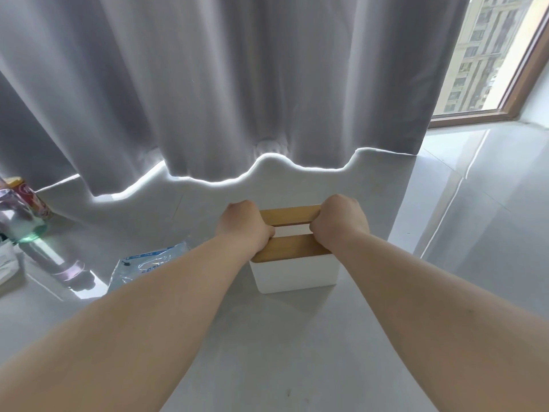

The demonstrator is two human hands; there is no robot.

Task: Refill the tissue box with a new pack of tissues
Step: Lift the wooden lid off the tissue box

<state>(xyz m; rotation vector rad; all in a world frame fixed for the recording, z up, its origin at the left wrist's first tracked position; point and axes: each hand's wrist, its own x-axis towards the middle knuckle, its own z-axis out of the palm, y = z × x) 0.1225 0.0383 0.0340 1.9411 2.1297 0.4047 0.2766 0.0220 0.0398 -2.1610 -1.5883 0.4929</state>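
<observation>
A white tissue box (292,272) stands on the pale table, topped by a wooden lid (292,245) with a long slot. White tissue (292,231) shows through the slot. My left hand (243,226) grips the lid's left end, thumb at the slot. My right hand (341,223) grips the right end the same way. The fingers of both hands curl over the lid's far edge and are hidden. An empty clear-and-blue plastic tissue wrapper (148,267) lies flat just left of the box.
A grey curtain (222,99) hangs right behind the box. At the far left stand a clear bottle (17,215) and a red can (32,197), with a white packet (7,263) at the edge. A window (493,55) is at the upper right.
</observation>
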